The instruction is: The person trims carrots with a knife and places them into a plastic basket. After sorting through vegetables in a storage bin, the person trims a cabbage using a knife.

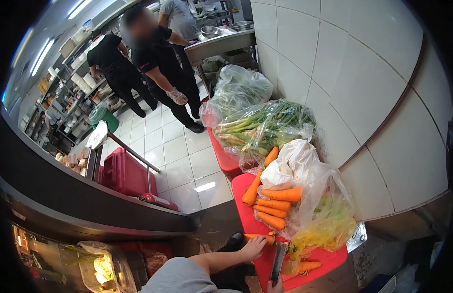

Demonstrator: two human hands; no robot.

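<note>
My left hand [254, 248] is closed over a carrot [251, 236], pressing it on a red plastic surface [242, 183]. In my right hand [275, 287], at the bottom edge and partly cut off, is the handle of a kitchen knife [278, 262]. Its broad blade points away from me, beside the carrot's end. Several whole carrots [271, 211] lie just beyond my left hand. To the right of the blade rests another carrot [304, 266], near orange scraps. A clear plastic bag [341, 195] with yellow-green leafy matter stands at the right.
Bagged green onions [265, 124] lie behind on a red container [221, 154]. A tiled wall [353, 97] closes off the right side. Across the tiled floor stand people, one a person [158, 58] with a gloved hand. A red bin [124, 171] is at the left.
</note>
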